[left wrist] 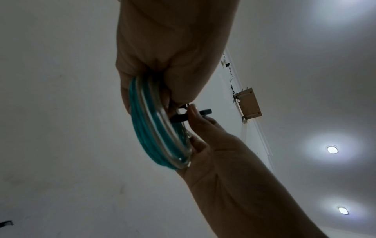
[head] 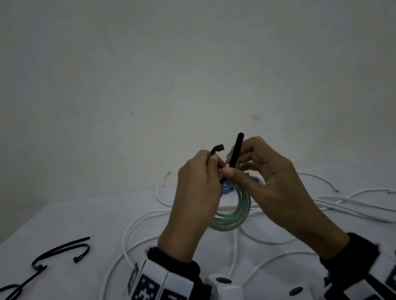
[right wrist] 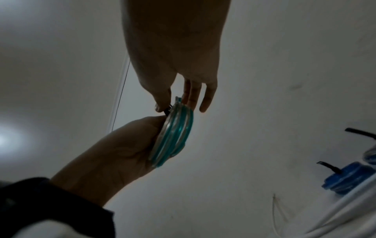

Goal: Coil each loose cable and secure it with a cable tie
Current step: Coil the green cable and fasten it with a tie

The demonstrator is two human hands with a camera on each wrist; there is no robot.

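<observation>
We hold the coiled green cable (head: pixel 233 212) up above the counter (head: pixel 49 221), between both hands. Our left hand (head: pixel 198 195) has its grip clamped on the top of the coil together with the head end of a black cable tie (head: pixel 217 149), which bends out above the fingers. Our right hand (head: pixel 269 178) pinches the tie's straight tail (head: pixel 235 150) between thumb and fingers, and the tail stands tilted up just beside the head. From the wrist views the tie seems to pass round the coil's strands, but the tail is not yet in the head, so we judge this cable coiled but not secured: threading and pulling tight are left. In the right wrist view a blue coil (right wrist: pixel 346 178) with a black tie tail sticking out lies on the counter, which looks like 1 cable finished. Several white cables (head: pixel 137 232) lie loose on the counter, uncoiled, and spare black ties (head: pixel 61 253) wait at the left. Most of the job remains, we think.
</observation>
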